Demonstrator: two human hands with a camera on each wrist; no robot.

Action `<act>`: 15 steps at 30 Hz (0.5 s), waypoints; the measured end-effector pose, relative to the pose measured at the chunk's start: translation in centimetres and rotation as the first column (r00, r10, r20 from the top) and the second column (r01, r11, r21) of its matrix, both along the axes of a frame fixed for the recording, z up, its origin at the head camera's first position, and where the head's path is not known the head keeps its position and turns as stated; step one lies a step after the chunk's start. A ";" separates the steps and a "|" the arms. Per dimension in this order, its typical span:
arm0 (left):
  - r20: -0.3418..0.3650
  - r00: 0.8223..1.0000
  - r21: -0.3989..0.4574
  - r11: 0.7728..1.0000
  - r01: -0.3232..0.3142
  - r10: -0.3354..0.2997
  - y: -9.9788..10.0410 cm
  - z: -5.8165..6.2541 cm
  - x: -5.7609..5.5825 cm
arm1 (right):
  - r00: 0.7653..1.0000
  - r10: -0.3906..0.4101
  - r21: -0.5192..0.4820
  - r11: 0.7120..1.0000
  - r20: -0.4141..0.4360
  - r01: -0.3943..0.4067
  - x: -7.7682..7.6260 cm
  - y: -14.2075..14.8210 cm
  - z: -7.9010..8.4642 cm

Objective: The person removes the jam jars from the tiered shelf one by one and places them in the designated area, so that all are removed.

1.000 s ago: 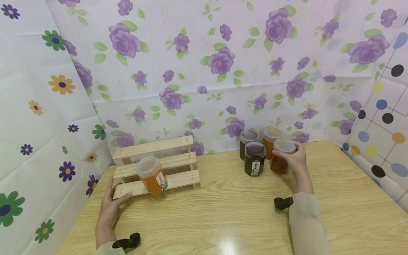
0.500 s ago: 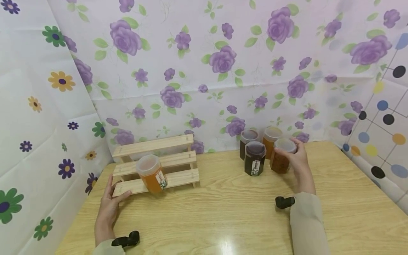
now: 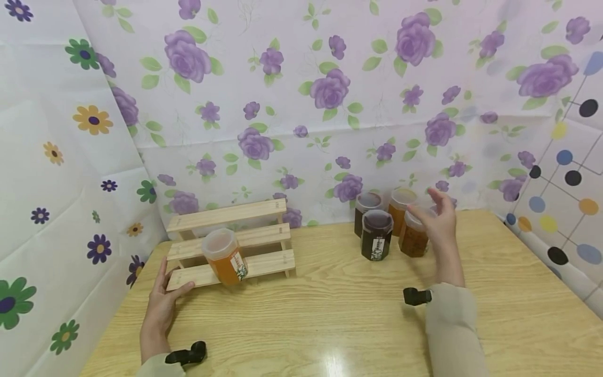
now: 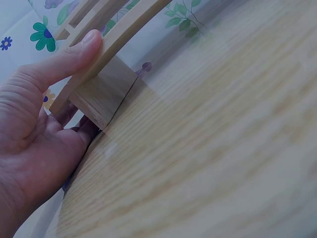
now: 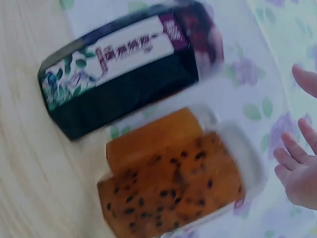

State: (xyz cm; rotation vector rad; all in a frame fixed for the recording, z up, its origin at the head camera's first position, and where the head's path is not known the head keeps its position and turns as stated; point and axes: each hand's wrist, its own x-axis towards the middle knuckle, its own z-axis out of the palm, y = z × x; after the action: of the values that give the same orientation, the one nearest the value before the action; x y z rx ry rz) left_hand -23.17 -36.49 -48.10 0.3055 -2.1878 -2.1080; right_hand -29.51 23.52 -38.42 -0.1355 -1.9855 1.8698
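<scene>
At the left, a three-step wooden display rack stands on the table. My left hand grips the left end of its lowest step; in the left wrist view the thumb lies on top and the fingers reach underneath. A jar of orange honey with a clear lid sits on that step. At the right, a jar of brown, seed-specked contents stands on the table. My right hand hovers just over its lid, fingers spread, apart from it in the right wrist view and holding nothing.
Beside the seed-specked jar stand a dark labelled jar, another dark jar behind it, and an amber jar. A flowered cloth hangs behind the wooden table. Side cloths rise at left and right.
My right hand has let go of the seed-specked jar and lifted slightly above its lid. The jar stays in place. My left hand keeps its hold on the rack.
</scene>
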 end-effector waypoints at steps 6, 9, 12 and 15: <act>0.024 1.000 -0.019 1.000 -0.012 0.013 0.0 0.2 0.3 | 0.994 0.074 0.018 0.997 -0.082 -0.073 -0.5 -3.3 0.5; 0.033 0.999 -0.030 0.999 -0.015 0.016 0.2 0.3 0.4 | 0.983 0.167 0.058 0.985 -0.080 -0.163 -0.8 -5.6 0.4; 0.020 1.000 -0.026 1.000 -0.018 0.019 0.3 0.4 0.3 | 0.963 0.258 0.073 0.965 -0.081 -0.253 -1.0 -8.3 0.1; -0.002 1.000 -0.011 1.000 -0.023 0.023 0.4 0.4 0.3 | 0.938 0.337 0.065 0.941 -0.074 -0.333 -0.9 -11.5 -0.1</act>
State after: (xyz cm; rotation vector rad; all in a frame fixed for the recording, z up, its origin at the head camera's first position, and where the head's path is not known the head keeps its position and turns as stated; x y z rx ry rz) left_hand -22.86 -36.12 -47.73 0.3264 -2.1834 -2.0835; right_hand -30.38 11.98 -38.49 0.3131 -2.0989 1.9842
